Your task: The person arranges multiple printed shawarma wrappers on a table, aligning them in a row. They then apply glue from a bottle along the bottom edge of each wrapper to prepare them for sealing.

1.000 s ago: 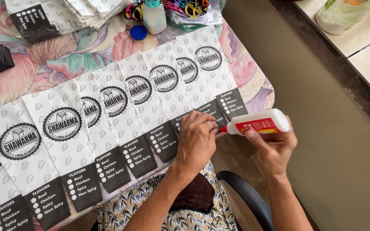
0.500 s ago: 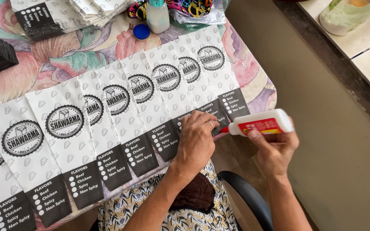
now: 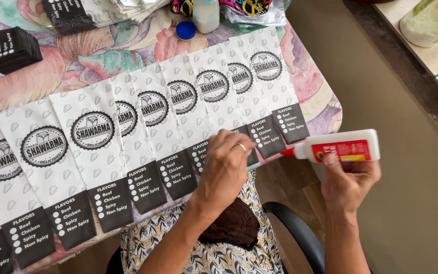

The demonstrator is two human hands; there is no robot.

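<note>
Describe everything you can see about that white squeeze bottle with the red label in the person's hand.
The white plastic squeeze bottle with a red label lies roughly horizontal in the air, just past the table's right edge. Its red pointed nozzle aims left, toward the bottom edge of the rightmost white paper bag with a black band; whether it touches is unclear. The right hand grips it from below, thumb on the label. It looks like a glue bottle, uncapped.

White-and-black paper bags [image 3: 143, 137] overlap along the table; red-labelled white glue bottle [image 3: 343, 147] beside.
</note>
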